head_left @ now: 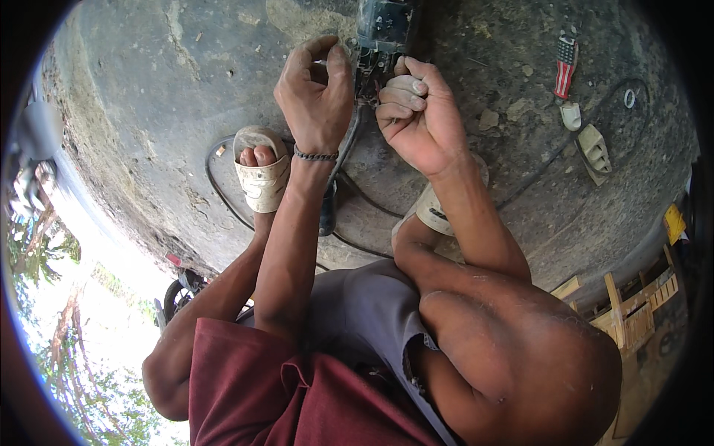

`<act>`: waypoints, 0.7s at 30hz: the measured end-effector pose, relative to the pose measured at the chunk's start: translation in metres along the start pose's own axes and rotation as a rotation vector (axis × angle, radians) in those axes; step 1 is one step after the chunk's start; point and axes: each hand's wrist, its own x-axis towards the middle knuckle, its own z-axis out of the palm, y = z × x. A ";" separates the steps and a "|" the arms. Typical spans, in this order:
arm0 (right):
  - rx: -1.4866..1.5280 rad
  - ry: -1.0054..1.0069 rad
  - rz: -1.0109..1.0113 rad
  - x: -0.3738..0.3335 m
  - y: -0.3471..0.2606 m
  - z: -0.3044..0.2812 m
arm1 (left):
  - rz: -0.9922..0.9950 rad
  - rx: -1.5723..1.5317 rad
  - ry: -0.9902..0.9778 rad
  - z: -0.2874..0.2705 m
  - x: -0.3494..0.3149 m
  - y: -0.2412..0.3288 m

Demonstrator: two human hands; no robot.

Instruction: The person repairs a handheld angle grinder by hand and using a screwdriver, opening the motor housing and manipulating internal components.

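Observation:
A black power-tool-like body (385, 26) lies on the ground at the top centre, with small wires and inner parts showing at its near end. My left hand (316, 97) is beside that end on the left, thumb and fingers curled into a pinch. On the right, my right hand (422, 111) has its fingers folded and its thumb and forefinger pinched close against the exposed parts. Whatever either hand holds is too small or hidden to make out. A dark cable (348, 145) runs from the body toward me, passing beside my left wrist.
To the right lie a tool with a stars-and-stripes handle (566, 68), an off-white plastic cap (570, 117), an off-white plastic cover (593, 154) and a white ring (630, 98). A black cylindrical object (328, 212) lies between my sandalled feet. Wooden pieces (632, 308) stand at lower right.

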 end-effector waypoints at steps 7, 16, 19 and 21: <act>-0.007 0.027 -0.005 -0.001 0.000 0.005 | -0.034 -0.001 -0.022 0.001 0.003 0.001; -0.018 0.020 -0.015 0.002 0.001 0.003 | -0.006 0.005 -0.022 0.001 0.005 -0.005; -0.027 0.017 -0.017 0.002 0.001 0.004 | 0.010 -0.007 -0.013 0.002 0.006 -0.009; -0.026 0.023 -0.015 0.002 0.001 0.004 | 0.012 -0.024 -0.009 0.003 0.006 -0.011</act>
